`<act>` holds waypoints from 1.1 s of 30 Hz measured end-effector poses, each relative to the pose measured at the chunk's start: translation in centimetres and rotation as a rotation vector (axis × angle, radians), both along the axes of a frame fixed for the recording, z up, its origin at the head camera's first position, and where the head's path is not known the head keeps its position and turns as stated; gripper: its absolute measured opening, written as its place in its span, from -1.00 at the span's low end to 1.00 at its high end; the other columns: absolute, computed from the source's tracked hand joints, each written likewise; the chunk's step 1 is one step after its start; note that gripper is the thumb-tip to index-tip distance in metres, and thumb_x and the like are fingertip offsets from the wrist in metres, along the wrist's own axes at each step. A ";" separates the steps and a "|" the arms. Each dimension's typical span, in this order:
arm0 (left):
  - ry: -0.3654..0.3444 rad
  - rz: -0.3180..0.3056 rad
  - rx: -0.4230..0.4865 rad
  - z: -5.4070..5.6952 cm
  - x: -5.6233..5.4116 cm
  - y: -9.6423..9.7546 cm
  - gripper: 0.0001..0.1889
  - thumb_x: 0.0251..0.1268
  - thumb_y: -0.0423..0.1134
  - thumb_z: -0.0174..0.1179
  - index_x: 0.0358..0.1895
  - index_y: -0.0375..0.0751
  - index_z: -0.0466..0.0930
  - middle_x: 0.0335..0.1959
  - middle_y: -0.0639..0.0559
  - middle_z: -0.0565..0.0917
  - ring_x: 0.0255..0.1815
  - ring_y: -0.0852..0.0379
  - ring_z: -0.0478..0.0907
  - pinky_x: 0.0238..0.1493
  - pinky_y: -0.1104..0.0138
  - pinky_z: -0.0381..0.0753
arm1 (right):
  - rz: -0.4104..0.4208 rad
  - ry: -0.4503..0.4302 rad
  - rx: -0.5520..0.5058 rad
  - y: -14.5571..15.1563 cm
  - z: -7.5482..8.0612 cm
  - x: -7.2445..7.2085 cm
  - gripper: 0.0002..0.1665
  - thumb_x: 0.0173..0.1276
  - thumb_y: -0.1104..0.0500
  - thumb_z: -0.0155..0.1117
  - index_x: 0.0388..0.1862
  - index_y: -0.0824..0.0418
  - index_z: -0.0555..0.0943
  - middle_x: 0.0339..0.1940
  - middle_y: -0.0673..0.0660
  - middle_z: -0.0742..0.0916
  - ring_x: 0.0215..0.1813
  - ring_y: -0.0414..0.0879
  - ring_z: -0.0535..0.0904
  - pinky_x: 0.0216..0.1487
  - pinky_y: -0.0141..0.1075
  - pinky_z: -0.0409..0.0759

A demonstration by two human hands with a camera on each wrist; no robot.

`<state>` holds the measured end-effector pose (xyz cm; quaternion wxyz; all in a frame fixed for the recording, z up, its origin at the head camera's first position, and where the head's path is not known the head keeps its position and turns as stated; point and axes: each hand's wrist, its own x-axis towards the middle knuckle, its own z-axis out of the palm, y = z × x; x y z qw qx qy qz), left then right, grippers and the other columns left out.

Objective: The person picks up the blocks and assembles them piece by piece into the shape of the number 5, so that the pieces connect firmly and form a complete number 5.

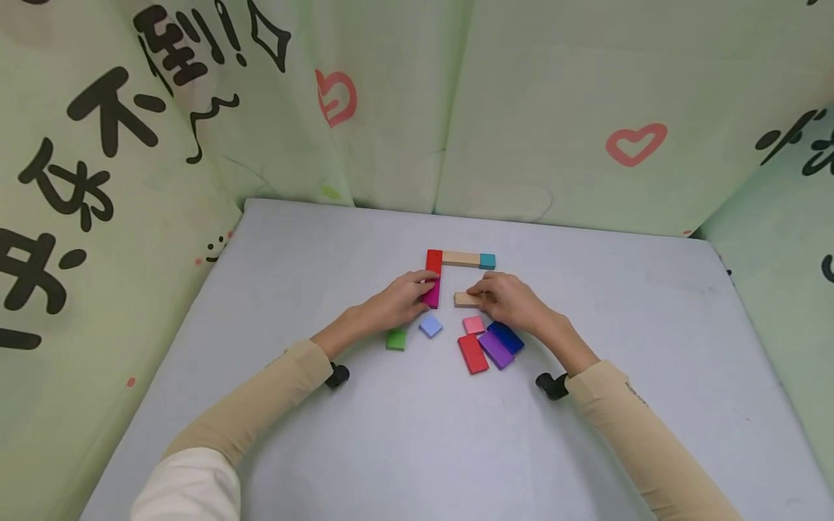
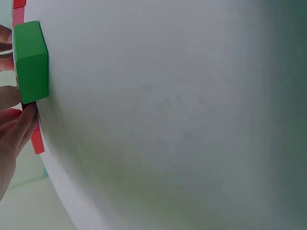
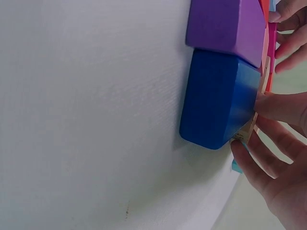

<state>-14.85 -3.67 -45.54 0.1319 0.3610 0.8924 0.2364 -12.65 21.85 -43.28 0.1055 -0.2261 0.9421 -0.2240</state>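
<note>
Pinching nearer wooden block, jutting leftward: right fingers | clasping magenta block: left fingers

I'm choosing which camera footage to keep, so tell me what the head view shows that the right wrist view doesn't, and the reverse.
Only the head view shows the green block, the left sleeve and the right sleeve. Only the right wrist view shows the right end of the wooden block pinched by the right hand. Both show both hands, including the left hand, plus the purple block, dark blue block and teal block.
</note>
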 end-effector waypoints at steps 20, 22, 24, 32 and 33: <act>-0.053 0.011 -0.042 0.4 -0.4 0.3 -0.45 0.47 -0.29 0.26 0.43 -0.43 0.40 0.57 -0.21 0.34 0.55 -0.19 0.33 0.51 0.08 0.37 | 0.005 0.002 -0.003 0.0 0.0 0.0 -0.68 0.39 0.37 0.33 0.10 0.33 0.74 -0.12 0.18 0.76 -0.13 -0.02 0.63 -0.06 -0.15 0.70; -0.056 0.009 -0.041 0.4 -0.5 0.3 -0.44 0.47 -0.29 0.26 0.44 -0.43 0.39 0.57 -0.21 0.34 0.55 -0.19 0.33 0.50 0.09 0.38 | 0.008 0.008 -0.006 -0.1 0.1 0.0 -0.68 0.38 0.37 0.34 0.10 0.34 0.74 -0.13 0.19 0.76 -0.14 -0.01 0.64 -0.07 -0.15 0.70; -0.058 0.009 -0.041 0.4 -0.6 0.3 -0.44 0.47 -0.29 0.27 0.44 -0.43 0.39 0.56 -0.20 0.34 0.54 -0.19 0.34 0.50 0.09 0.39 | 0.013 0.015 -0.009 -0.1 0.1 0.0 -0.68 0.37 0.37 0.35 0.09 0.35 0.74 -0.13 0.19 0.76 -0.13 -0.01 0.65 -0.08 -0.16 0.71; -0.053 -0.001 -0.036 0.4 -0.6 0.2 -0.46 0.48 -0.29 0.26 0.43 -0.42 0.41 0.56 -0.19 0.36 0.40 -0.13 0.47 0.34 0.21 0.57 | 0.055 0.054 0.006 -0.9 0.2 -0.1 -0.70 0.39 0.34 0.36 0.09 0.32 0.75 -0.12 0.18 0.77 -0.16 -0.03 0.63 -0.10 -0.17 0.70; -0.056 0.001 -0.035 0.4 -0.6 0.2 -0.46 0.47 -0.29 0.26 0.43 -0.42 0.42 0.55 -0.18 0.36 0.39 -0.12 0.47 0.34 0.22 0.58 | 0.061 0.059 0.003 -1.0 0.2 -0.1 -0.70 0.39 0.34 0.36 0.08 0.32 0.75 -0.12 0.18 0.77 -0.17 -0.03 0.64 -0.11 -0.17 0.70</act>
